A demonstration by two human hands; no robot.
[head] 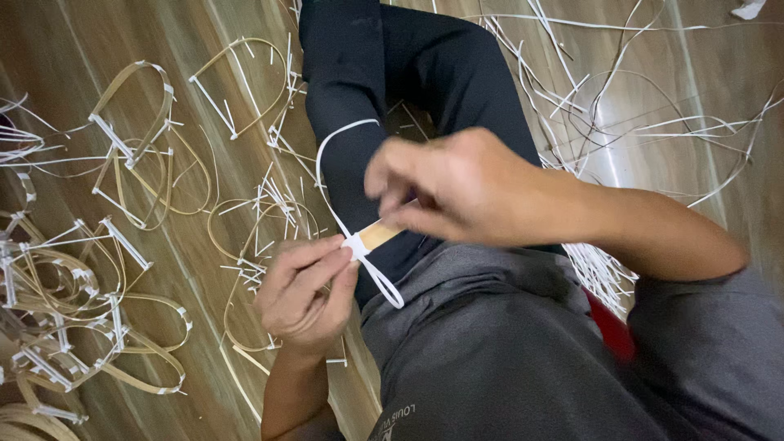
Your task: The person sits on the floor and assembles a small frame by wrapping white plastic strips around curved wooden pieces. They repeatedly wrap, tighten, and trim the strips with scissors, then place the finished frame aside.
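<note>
My left hand (306, 290) pinches a thin tan bamboo strip (380, 234) where a white plastic tie (347, 175) is wound around it. My right hand (457, 188) is closed on the other side of the strip, fingers on the tie near the knot. The white tie loops upward over my black trouser leg (359, 73), and its loose end hangs down past my left thumb toward my grey shirt (490, 351).
Several bent bamboo hoops bound with white ties (135, 139) lie over the wooden floor (57, 49) at left. A tangle of loose white strips (637, 122) spreads at upper right, with more by my right forearm.
</note>
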